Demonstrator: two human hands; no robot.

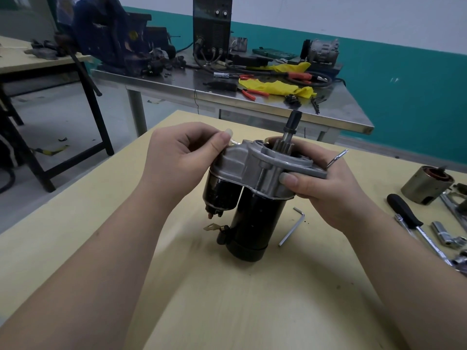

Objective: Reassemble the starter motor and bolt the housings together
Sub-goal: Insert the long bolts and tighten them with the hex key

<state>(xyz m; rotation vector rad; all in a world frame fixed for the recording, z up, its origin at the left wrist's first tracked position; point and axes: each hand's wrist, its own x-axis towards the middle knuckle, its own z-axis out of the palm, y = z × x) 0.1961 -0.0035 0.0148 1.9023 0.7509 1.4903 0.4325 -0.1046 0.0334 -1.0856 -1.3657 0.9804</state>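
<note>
Starter motor [255, 198] stands on end near the middle of the counter [227, 299], black body down, grey aluminium nose housing [260, 168] up, pinion shaft [290, 132] pointing at the ceiling. Standing it this way lets its weight seat the housings on each other, so you only need to steady it, not carry it.

Your right hand [326, 188] wraps the housing flange from the far right side: thumb pressed flat on the near face, fingers curled round behind. Judged as the bracing grip that stops the stack from tipping.

Your left hand [177, 157] sits at the upper left lug of the housing, thumb and forefinger pinching a small bright part there. It looks like a bolt, but it is mostly hidden, so I cannot tell. Likely step: starting a fastener by hand.

Hex key [293, 226] lies flat just right of the motor, within reach for tightening. Black-handled driver [404, 210], sockets and a brass-coloured cylinder [427, 185] lie along the counter's right edge.

Counter is pale wood laminate. Beyond its far edge: a steel bench [177, 82] with yellow rags, red pliers and a black box. Teal and white wall.
</note>
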